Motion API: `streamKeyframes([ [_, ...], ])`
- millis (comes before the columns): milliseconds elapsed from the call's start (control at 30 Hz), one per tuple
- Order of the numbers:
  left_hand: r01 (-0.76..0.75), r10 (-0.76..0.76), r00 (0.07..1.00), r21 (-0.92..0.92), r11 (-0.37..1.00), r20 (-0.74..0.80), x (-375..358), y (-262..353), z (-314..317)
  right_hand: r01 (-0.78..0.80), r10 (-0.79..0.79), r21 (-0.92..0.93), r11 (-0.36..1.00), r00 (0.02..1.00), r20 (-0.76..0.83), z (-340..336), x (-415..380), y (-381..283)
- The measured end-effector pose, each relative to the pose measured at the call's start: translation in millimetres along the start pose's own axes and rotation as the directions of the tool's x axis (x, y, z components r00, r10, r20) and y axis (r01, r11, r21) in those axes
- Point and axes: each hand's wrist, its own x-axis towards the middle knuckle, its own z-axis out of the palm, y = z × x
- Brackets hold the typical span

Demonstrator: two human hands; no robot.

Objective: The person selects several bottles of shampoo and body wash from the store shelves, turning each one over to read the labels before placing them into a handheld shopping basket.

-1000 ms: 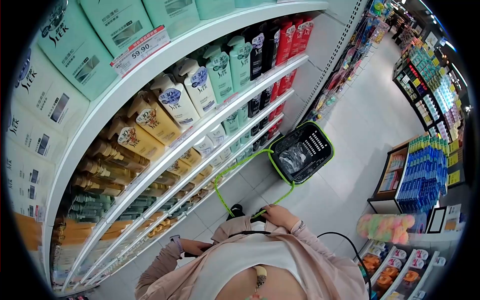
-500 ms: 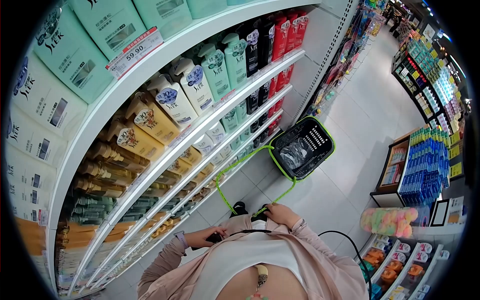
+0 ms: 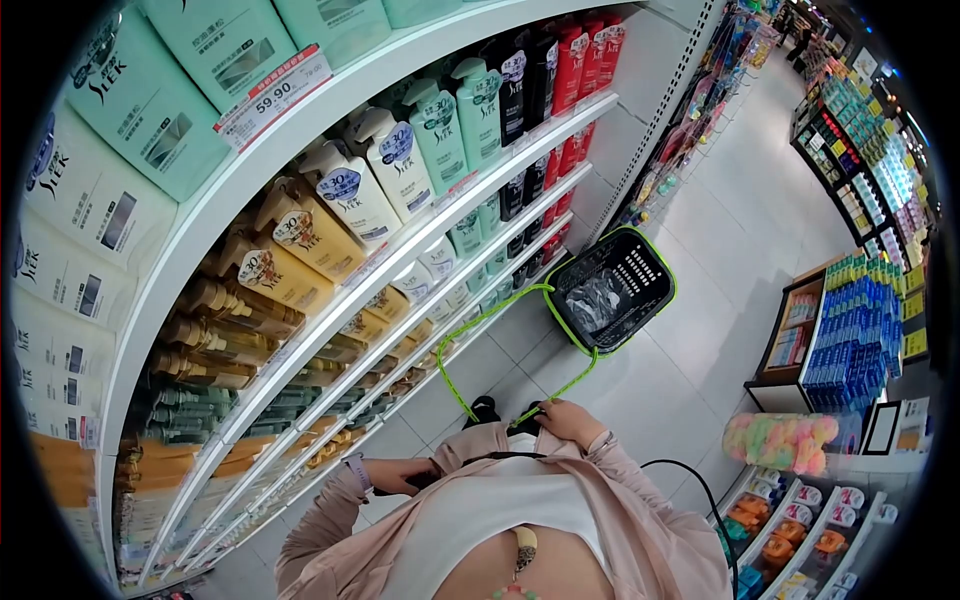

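My right hand point(image 3: 568, 422) is closed round the bright green handle point(image 3: 440, 362) of a shopping basket, just in front of my body. The black basket point(image 3: 661, 290) with a green rim sits on the floor ahead, tilted in view, with a crumpled clear plastic item point(image 3: 594, 300) inside. My left hand point(image 3: 398, 474) is low beside my waist, wearing a band at the wrist. Its fingers curl at a small dark object, partly hidden by the hand and jacket; I cannot make out what it is.
Shelves point(image 3: 560, 135) on the left carry rows of pump bottles point(image 3: 398, 160) in white, green, yellow, black and red. A price tag point(image 3: 275, 98) hangs on the upper edge. On the right stand a display of blue boxes point(image 3: 850, 335) and pastel puffs point(image 3: 780, 443). Tiled floor point(image 3: 700, 240) runs ahead.
The view has shifted slightly, with shelves and basket a little further right and the basket marginally higher. My left hand has turned inward, and less of the dark object shows. The right hand keeps the handle.
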Motion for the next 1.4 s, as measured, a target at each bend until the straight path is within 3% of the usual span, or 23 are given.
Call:
streamKeyframes([
  [67, -0.036, 0.037, 0.998, 0.031, 0.999, -0.048, 4, -2, 1, 0.009, -0.009, -0.021, 1.000, 1.000, 0.007, 4, 4, 4],
  [167, 0.028, -0.028, 1.000, 0.080, 0.996, -0.012, 7, -1, -2, -0.013, 0.015, -0.060, 0.998, 0.999, 0.032, -3, 6, -5],
  [233, -0.025, 0.071, 0.975, 0.215, 0.976, -0.210, 7, 17, -1, -0.007, 0.009, -0.055, 0.998, 1.000, 0.027, -3, 6, -4],
  [333, -0.082, 0.104, 0.944, 0.083, 0.993, -0.312, 15, 3, 3, 0.010, -0.009, -0.042, 0.999, 1.000, 0.013, 0, 9, -1],
  [467, -0.043, 0.063, 0.974, 0.093, 0.995, -0.219, 16, -3, -1, 0.019, -0.018, -0.031, 0.999, 0.999, 0.028, -3, 10, -2],
  [500, 0.046, -0.026, 0.974, 0.084, 0.995, -0.225, 13, -1, -4, 0.020, -0.019, -0.033, 0.999, 0.999, 0.032, -6, 11, -6],
  [533, 0.134, -0.114, 0.966, 0.074, 0.988, -0.230, 11, 0, -3, 0.105, -0.108, 0.061, 0.993, 0.993, 0.042, -12, 12, -12],
  [567, 0.041, -0.007, 0.956, 0.110, 0.993, -0.295, 13, -4, 0, 0.187, -0.196, 0.156, 0.970, 0.980, 0.045, -17, 14, -20],
  [633, 0.086, -0.047, 0.948, 0.112, 0.990, -0.316, 15, -1, 0, 0.265, -0.337, 0.414, 0.871, 0.935, 0.110, -33, 19, -52],
  [667, 0.131, -0.086, 0.940, 0.115, 0.985, -0.332, 17, 0, -1, 0.299, -0.403, 0.465, 0.833, 0.904, 0.141, -44, 21, -71],
  [700, 0.087, -0.032, 0.927, 0.131, 0.988, -0.374, 16, 1, -3, 0.323, -0.467, 0.518, 0.792, 0.867, 0.173, -52, 25, -89],
  [767, 0.153, -0.062, 0.886, 0.163, 0.975, -0.459, 14, 5, -10, 0.513, -0.645, 0.483, 0.710, 0.749, 0.152, -53, 38, -114],
  [800, 0.212, -0.102, 0.860, 0.167, 0.963, -0.501, 12, 6, -14, 0.500, -0.646, 0.493, 0.712, 0.742, 0.180, -53, 42, -127],
  [867, 0.233, -0.077, 0.820, 0.208, 0.950, -0.567, 11, -5, -19, 0.669, -0.803, 0.462, 0.582, 0.564, 0.193, -51, 45, -151],
  [933, 0.371, -0.125, 0.744, 0.250, 0.894, -0.656, 7, -6, -19, 0.702, -0.809, 0.402, 0.587, 0.519, 0.275, -38, 44, -164],
  [967, 0.350, -0.076, 0.737, 0.283, 0.893, -0.671, 6, 2, -20, 0.698, -0.782, 0.353, 0.623, 0.557, 0.278, -30, 43, -164],
  [1067, 0.417, -0.106, 0.678, 0.262, 0.870, -0.727, 5, 8, -15, 0.754, -0.805, 0.283, 0.592, 0.566, 0.178, -34, 36, -166],
  [1133, 0.406, -0.064, 0.629, 0.257, 0.877, -0.775, -2, -4, -18, 0.728, -0.786, 0.299, 0.617, 0.555, 0.271, -49, 28, -173],
  [1200, 0.463, -0.115, 0.561, 0.196, 0.864, -0.820, -9, -6, -21, 0.702, -0.761, 0.306, 0.644, 0.546, 0.350, -62, 21, -184],
  [1233, 0.495, -0.088, 0.484, 0.190, 0.848, -0.870, -15, -9, -25, 0.647, -0.711, 0.309, 0.697, 0.570, 0.412, -67, 18, -189],
  [1333, 0.422, -0.009, 0.429, 0.192, 0.886, -0.903, -33, 2, -37, 0.584, -0.637, 0.280, 0.762, 0.595, 0.491, -65, 19, -195],
  [1400, 0.243, 0.123, 0.519, 0.284, 0.928, -0.846, -39, 0, -41, 0.579, -0.614, 0.252, 0.775, 0.599, 0.513, -58, 20, -193],
])
